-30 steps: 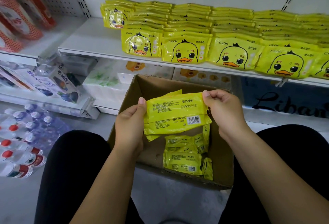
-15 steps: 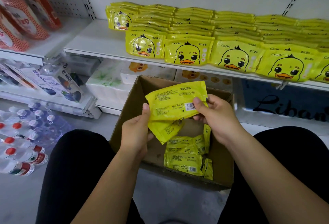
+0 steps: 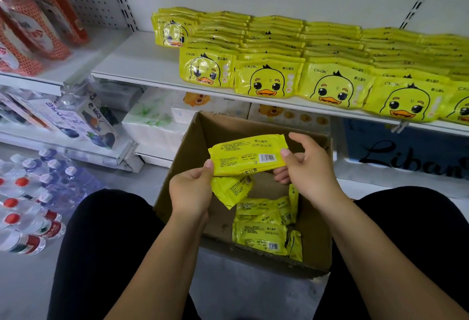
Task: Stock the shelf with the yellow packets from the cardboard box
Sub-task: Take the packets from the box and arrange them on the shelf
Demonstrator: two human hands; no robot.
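Flat yellow plastic packets (image 3: 247, 156) are held above the open brown cardboard box (image 3: 198, 147).
Their left end is pinched by the left hand (image 3: 190, 192), the right end by the right hand (image 3: 309, 167), below the white metal shelf (image 3: 142, 65) lined with duck-faced packets (image 3: 269, 82).

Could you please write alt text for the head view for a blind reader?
The left hand and right hand hold yellow packets, barcode side up, over an open cardboard box with loose packets inside. Behind, a white shelf carries rows of duck-faced packets; water bottles lie at left.
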